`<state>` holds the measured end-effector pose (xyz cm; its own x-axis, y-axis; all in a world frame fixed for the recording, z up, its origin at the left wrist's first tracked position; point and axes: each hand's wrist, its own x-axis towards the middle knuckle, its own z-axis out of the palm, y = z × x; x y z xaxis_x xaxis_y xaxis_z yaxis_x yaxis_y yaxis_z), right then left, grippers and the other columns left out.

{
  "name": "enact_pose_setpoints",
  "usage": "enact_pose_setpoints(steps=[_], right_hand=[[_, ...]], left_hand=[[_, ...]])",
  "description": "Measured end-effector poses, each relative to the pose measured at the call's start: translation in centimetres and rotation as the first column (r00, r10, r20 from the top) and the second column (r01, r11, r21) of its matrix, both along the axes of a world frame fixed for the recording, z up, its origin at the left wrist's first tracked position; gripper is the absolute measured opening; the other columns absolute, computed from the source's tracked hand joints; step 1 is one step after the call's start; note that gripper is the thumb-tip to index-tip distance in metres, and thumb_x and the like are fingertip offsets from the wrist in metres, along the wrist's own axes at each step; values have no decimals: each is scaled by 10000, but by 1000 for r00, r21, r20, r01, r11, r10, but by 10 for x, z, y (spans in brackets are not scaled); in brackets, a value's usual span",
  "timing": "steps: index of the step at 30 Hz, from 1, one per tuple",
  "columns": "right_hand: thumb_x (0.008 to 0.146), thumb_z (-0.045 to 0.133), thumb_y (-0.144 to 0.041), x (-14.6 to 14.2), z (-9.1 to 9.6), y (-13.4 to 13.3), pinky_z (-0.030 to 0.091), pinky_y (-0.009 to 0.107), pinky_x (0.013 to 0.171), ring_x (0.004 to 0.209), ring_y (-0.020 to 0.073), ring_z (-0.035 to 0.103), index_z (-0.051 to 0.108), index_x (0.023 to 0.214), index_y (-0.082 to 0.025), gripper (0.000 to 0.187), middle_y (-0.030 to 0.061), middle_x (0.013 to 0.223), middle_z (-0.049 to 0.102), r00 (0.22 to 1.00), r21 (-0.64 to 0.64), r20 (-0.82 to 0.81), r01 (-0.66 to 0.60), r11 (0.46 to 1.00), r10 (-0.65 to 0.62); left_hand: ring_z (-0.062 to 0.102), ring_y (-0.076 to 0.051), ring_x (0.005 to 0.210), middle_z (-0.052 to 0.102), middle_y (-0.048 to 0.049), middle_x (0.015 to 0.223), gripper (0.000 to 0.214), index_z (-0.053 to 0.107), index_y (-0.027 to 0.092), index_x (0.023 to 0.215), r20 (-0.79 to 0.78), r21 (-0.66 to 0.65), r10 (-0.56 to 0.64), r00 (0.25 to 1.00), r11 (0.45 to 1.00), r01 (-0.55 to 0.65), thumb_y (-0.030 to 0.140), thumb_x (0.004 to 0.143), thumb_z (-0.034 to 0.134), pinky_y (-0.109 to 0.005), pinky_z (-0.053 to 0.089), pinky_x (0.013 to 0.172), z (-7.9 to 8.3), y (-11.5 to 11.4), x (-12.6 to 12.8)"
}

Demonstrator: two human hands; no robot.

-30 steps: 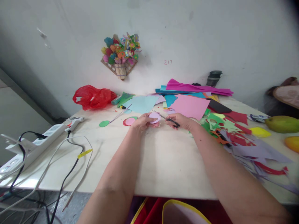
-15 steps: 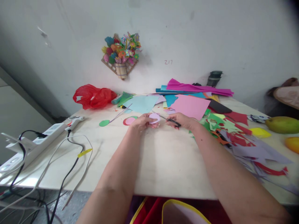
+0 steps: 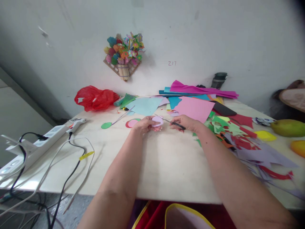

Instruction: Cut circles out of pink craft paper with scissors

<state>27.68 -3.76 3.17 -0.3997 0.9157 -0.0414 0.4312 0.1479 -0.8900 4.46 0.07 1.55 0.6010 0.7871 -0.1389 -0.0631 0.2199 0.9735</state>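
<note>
My left hand [image 3: 145, 124] pinches a small lilac paper circle [image 3: 157, 120] above the middle of the table. In my right hand [image 3: 184, 122] is a pair of scissors [image 3: 176, 124] with dark handles. Their blades point left, toward the upper edge of the circle; whether they touch it I cannot tell. Left of my left hand lie overlapping paper circles, a pink circle [image 3: 132, 123] over red and green ones. Farther left is a green paper circle [image 3: 106, 125], with a thin purple strip [image 3: 119, 117] beside it.
Pale blue paper [image 3: 145, 106] and a pink sheet [image 3: 192, 108] lie behind my hands. Paper scraps [image 3: 247, 144] spread over the right side, near a green mango [image 3: 287, 128]. A red plastic bag [image 3: 96, 98] sits back left; a power strip [image 3: 35, 148] with cables runs along the left.
The scissors and my right hand have shifted very slightly. My left hand still holds the lilac circle in nearly the same place.
</note>
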Motion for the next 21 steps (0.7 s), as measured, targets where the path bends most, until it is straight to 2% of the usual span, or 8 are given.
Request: enact_pose_setpoints(steps=[13,21], right_hand=[[595,803,-416,-2,4,-3,362,208,393,388,66,439,645,806,-150,375,-66,475,501,999,-25,34,13,1000,-13],[573,813,-436,-4,5,-3,369,211,393,392,66,440,657,798,-154,393,-61,483,514,999,-28,32,20,999,-19]], left_hand=[[662,-164,524,703,-112,653,435,645,43,1073,-21,7,-30,999,1000,30,169,678,775,-221,542,514,0,-1,1],[649,-148,496,708,-125,662,405,661,48,1072,-30,19,-48,998,999,49,191,706,759,-204,529,505,3,-5,3]])
